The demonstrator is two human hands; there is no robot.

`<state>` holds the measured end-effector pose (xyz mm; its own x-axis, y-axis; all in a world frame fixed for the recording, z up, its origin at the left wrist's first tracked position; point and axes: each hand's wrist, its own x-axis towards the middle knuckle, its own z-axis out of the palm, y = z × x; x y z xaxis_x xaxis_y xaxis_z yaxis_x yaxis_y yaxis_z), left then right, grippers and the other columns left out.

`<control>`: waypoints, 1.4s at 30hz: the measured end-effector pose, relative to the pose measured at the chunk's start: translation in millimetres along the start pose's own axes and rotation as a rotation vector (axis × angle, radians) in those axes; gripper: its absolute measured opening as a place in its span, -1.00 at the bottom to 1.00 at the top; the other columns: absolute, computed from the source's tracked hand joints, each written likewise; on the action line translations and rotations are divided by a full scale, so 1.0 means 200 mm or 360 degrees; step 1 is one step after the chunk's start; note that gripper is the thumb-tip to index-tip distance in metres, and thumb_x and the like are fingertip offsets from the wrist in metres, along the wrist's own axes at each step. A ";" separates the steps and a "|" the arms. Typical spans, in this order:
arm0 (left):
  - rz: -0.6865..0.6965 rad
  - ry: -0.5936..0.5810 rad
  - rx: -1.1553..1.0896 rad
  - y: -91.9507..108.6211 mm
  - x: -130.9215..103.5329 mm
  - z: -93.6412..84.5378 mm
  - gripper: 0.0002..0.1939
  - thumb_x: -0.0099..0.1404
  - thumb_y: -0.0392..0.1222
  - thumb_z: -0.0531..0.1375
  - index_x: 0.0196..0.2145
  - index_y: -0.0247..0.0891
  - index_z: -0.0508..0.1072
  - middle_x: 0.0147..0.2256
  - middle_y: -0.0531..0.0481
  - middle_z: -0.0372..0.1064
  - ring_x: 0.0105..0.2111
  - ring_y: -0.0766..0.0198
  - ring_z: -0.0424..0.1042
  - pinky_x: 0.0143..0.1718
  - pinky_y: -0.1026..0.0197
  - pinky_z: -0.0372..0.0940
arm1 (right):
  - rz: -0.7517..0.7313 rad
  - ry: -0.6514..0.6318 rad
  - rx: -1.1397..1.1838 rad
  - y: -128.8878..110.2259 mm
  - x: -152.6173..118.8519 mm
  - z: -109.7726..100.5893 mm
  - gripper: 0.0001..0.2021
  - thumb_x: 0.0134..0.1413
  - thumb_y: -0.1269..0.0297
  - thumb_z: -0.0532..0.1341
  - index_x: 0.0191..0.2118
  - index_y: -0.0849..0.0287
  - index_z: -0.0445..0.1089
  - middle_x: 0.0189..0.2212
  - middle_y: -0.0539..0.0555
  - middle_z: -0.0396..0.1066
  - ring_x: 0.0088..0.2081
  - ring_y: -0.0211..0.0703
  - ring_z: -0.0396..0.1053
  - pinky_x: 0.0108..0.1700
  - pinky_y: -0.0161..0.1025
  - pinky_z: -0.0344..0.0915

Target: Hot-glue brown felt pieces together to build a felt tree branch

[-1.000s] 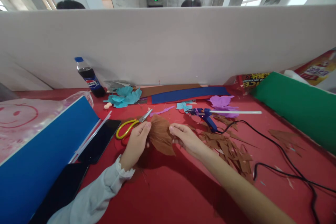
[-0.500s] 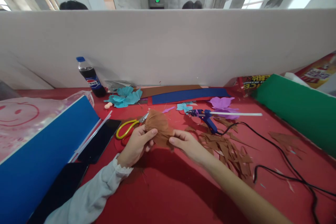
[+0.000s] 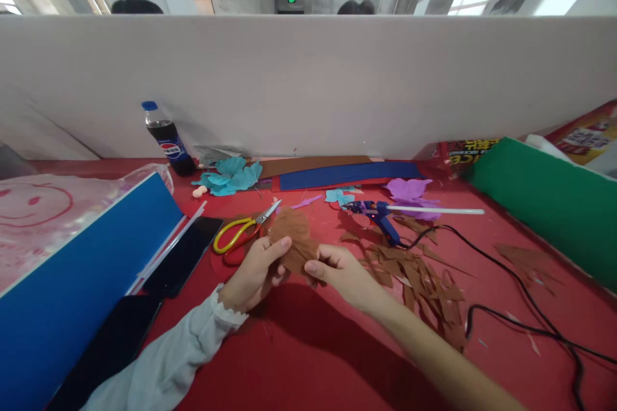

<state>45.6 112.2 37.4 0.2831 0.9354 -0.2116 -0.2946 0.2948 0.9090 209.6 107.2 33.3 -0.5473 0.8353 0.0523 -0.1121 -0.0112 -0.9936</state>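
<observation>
Both of my hands hold a bunched brown paper piece (image 3: 295, 236) just above the red table (image 3: 313, 347). My left hand (image 3: 253, 273), in a white sleeve, pinches its left side with thumb and fingers. My right hand (image 3: 340, 273) grips its lower right edge. Yellow-handled scissors (image 3: 238, 233) lie just beyond my left hand. A blue glue gun (image 3: 378, 215) with a white glue stick lies beyond my right hand, and brown paper scraps (image 3: 414, 276) are scattered to the right.
A blue sheet roll (image 3: 72, 282) and two dark phones (image 3: 183, 257) lie at left. A cola bottle (image 3: 166, 140), teal paper flowers (image 3: 231, 176) and purple petals (image 3: 409, 191) sit near the white partition. A green roll (image 3: 544, 205) lies right. A black cable (image 3: 525, 308) trails across the table.
The brown paper has been gathered from a flat spread fan into a tighter bunch. My hands have drawn closer together and slightly toward me.
</observation>
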 end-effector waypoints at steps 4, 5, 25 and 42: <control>-0.0009 -0.0111 -0.0140 0.01 0.00 0.00 -0.60 0.10 0.01 0.21 -0.64 -0.35 0.21 -0.76 0.21 0.00 -0.78 0.60 -0.03 -0.76 0.51 -0.07 | -0.0087 0.0057 -0.0020 -0.01 0.00 0.01 -0.67 -0.01 -0.01 0.17 -0.45 0.21 0.28 -0.55 -0.04 0.25 -0.51 -0.34 0.17 -0.43 -0.36 0.14; 0.0002 -0.0124 -0.0145 0.01 0.00 0.00 -0.61 0.10 0.00 0.21 -0.63 -0.35 0.22 -0.76 0.21 0.00 -0.78 0.59 -0.03 -0.76 0.51 -0.08 | -0.0083 0.0039 -0.0012 -0.01 0.00 0.01 -0.66 0.00 -0.02 0.16 -0.43 0.21 0.29 -0.55 -0.03 0.25 -0.52 -0.34 0.17 -0.43 -0.36 0.14; -0.0050 -0.0297 -0.0363 0.01 -0.03 0.04 -0.55 0.09 0.01 0.21 -0.70 -0.33 0.13 -0.80 0.22 -0.05 -0.82 0.60 -0.09 -0.81 0.51 -0.20 | -0.0140 -0.0237 0.0046 -0.04 -0.02 0.00 -0.64 0.07 0.00 0.12 -0.33 0.24 0.43 -0.48 0.04 0.35 -0.45 -0.31 0.23 -0.35 -0.34 0.19; -0.0009 -0.0345 0.1608 0.20 0.00 -0.14 -0.56 0.28 0.08 -0.13 -0.39 -0.30 0.36 -0.53 0.05 0.35 -0.72 0.46 0.16 -0.68 0.38 0.06 | 0.0205 0.0252 0.0386 0.04 -0.01 -0.14 -0.82 -0.07 0.18 0.26 -0.39 0.20 0.40 -0.48 -0.04 0.33 -0.45 -0.33 0.22 -0.34 -0.36 0.16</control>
<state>8.9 129.2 64.4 0.4701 0.8496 -0.2389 0.5832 -0.0959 0.8067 232.2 120.8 21.7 -0.4359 0.8935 -0.1076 -0.2551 -0.2373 -0.9373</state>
